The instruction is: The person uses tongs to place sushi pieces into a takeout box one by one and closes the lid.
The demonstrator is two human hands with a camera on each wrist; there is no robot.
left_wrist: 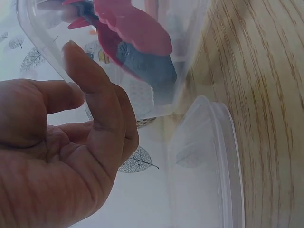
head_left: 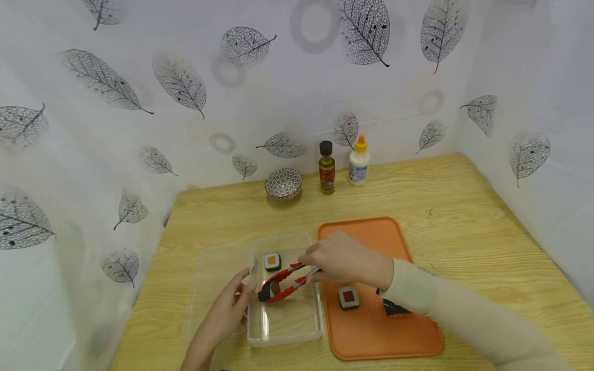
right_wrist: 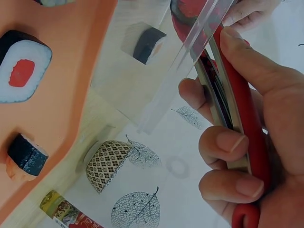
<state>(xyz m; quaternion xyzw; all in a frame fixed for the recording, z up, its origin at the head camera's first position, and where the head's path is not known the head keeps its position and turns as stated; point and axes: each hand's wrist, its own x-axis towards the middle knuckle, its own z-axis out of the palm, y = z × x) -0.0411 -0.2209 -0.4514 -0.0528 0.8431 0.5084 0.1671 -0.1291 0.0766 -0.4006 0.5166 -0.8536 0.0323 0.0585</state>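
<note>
My left hand [head_left: 228, 305] pinches the left rim of a clear plastic container [head_left: 285, 330], thumb and fingers on either side of its wall. Over the container, my right hand [head_left: 336, 257] grips red-handled tongs [head_left: 289, 292], fingers wrapped round both arms in the right wrist view. A dark-wrapped sushi piece [head_left: 266, 294] sits between the tong tips, low inside the container near its left wall; the red tips partly cover it. Behind it in the container lies a sushi roll [head_left: 271, 261] with an orange centre.
Right of the container, an orange tray [head_left: 371, 340] bears a red-centred sushi roll [head_left: 348, 298] and a black-banded sushi piece [right_wrist: 28, 156]. A clear lid [head_left: 204, 278] lies left. Behind stand a patterned bowl [head_left: 284, 184], an oil bottle [head_left: 327, 172] and a white bottle [head_left: 359, 167].
</note>
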